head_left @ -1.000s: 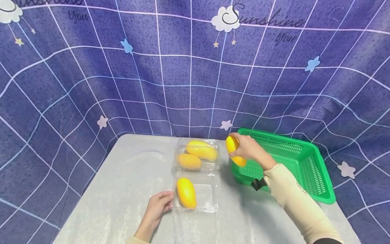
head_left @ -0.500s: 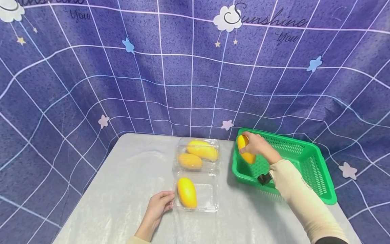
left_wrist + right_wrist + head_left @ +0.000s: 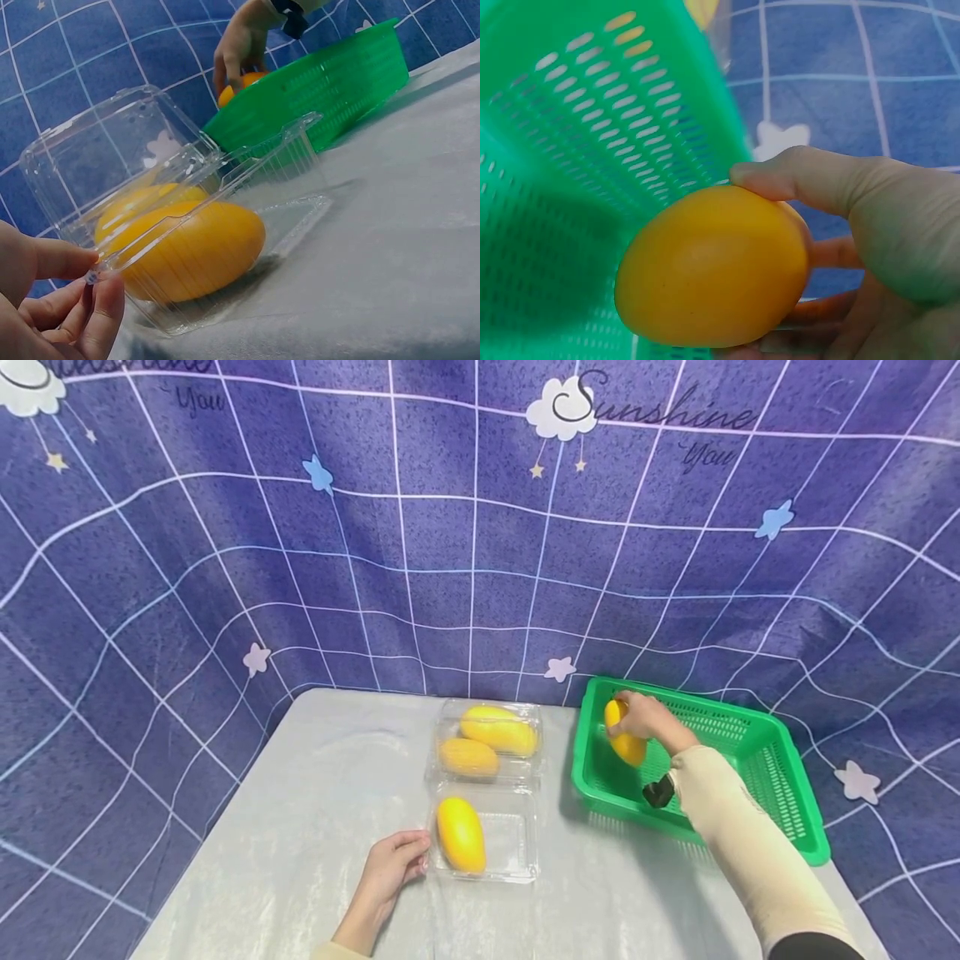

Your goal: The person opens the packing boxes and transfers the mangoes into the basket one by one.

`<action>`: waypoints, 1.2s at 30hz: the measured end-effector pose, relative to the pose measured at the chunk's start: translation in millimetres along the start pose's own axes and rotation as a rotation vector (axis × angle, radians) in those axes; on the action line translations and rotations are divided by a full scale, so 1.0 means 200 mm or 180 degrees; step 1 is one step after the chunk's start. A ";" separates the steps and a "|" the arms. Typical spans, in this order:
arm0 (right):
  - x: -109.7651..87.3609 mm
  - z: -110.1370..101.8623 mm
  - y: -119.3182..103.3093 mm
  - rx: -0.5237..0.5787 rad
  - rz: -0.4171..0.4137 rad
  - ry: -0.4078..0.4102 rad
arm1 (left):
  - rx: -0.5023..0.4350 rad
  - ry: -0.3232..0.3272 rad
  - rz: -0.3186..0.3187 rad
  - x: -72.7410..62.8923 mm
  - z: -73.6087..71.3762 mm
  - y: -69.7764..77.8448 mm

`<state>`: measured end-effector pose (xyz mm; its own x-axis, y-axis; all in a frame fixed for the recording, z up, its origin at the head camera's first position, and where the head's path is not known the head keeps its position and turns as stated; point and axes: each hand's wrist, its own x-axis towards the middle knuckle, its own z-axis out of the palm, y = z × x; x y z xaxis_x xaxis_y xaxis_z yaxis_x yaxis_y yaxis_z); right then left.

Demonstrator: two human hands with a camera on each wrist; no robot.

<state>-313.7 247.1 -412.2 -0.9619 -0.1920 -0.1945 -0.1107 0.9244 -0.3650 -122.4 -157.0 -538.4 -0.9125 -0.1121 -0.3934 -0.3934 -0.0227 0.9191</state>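
Observation:
My right hand [image 3: 647, 717] grips a yellow mango [image 3: 628, 745] inside the left end of the green basket [image 3: 592, 795]. In the right wrist view the thumb lies along the top of that mango [image 3: 712, 270], with fingers beneath it. My left hand [image 3: 392, 864] pinches the rim of a clear plastic clamshell box [image 3: 513, 870] at its near left corner, as the left wrist view shows between thumb and fingers. One mango [image 3: 461, 835] lies in the near half of the box. Two more mangoes [image 3: 498, 730] appear behind or within the raised clear lid, partly veiled by plastic.
The pale grey table [image 3: 315, 793] carries the box at its middle and the perforated basket on its right. A purple-blue curtain [image 3: 450, 543] with grid lines and stars hangs behind and at both sides.
My right hand has moved right and slightly lower with the mango, from beside the basket's left rim to inside the basket. The left hand and the box have stayed in place.

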 end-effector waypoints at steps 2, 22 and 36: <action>0.02 0.01 0.02 0.0078 0.0058 -0.0093 | -0.0005 0.0001 0.0004 0.00 0.00 0.00; 0.13 0.17 0.10 0.0169 0.0227 -0.0528 | -0.0016 0.0015 0.0005 0.01 0.00 -0.01; 0.19 0.19 0.06 -0.0324 0.0115 -0.0516 | -0.0097 0.0044 0.0049 0.00 0.01 -0.01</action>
<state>-342.7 237.4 -459.3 -0.9138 -0.2011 -0.3528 -0.1095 0.9586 -0.2629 -122.2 -155.6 -540.0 -0.9167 -0.1265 -0.3791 -0.3756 -0.0510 0.9254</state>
